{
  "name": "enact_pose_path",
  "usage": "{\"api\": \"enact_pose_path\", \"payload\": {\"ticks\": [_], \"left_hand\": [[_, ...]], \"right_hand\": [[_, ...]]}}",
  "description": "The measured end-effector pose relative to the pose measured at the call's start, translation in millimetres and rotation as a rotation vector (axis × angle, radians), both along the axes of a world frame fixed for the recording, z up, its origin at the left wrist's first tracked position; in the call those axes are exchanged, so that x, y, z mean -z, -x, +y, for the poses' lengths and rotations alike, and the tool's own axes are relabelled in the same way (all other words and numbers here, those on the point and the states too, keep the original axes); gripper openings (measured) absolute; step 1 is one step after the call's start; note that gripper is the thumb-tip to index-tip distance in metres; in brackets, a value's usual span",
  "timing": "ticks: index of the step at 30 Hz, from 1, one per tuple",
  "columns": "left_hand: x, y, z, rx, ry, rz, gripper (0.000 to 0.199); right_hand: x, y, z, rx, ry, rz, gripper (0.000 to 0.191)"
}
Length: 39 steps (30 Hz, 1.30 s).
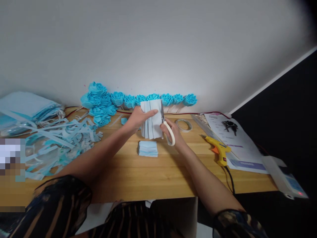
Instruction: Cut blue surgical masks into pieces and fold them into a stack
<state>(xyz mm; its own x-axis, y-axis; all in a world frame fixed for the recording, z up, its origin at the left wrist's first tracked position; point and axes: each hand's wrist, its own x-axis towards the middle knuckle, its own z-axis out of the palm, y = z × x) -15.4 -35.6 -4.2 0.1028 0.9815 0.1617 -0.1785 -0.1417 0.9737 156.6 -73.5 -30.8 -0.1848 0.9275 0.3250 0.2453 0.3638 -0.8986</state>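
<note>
Counter [163,178] space carries work at several stages. Blue flowers [129,100] line its far side, apparently finished. Scrap strips [66,138] lie heaped at left, near a stack of sheets [29,102] that looks uncut. The left hand [137,118] has its grip pinched on pleated cloth [155,127], raised over the middle; the right hand [178,137] has its grip around scissors [171,130], blades along the cloth's right edge, this cut seemingly unfinished. Just nearer lies a small pile of cut pieces [148,148].

Scissors [163,119] have smooth plastic handles [172,136] and metal blades [162,110]
</note>
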Motion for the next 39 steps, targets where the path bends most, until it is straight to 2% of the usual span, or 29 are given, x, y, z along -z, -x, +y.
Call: {"api": "enact_pose_path", "payload": {"ticks": [16,39], "left_hand": [[-1.1,-0.7,-0.8,-0.005,0.032,-0.034,0.036],[-1.8,2.0,0.0,0.012,0.037,-0.041,0.036]], "right_hand": [[-1.7,1.2,-5.6,-0.007,0.063,0.048,0.060],[-5.1,4.6,-10.3,0.010,0.148,0.115,0.052]]}}
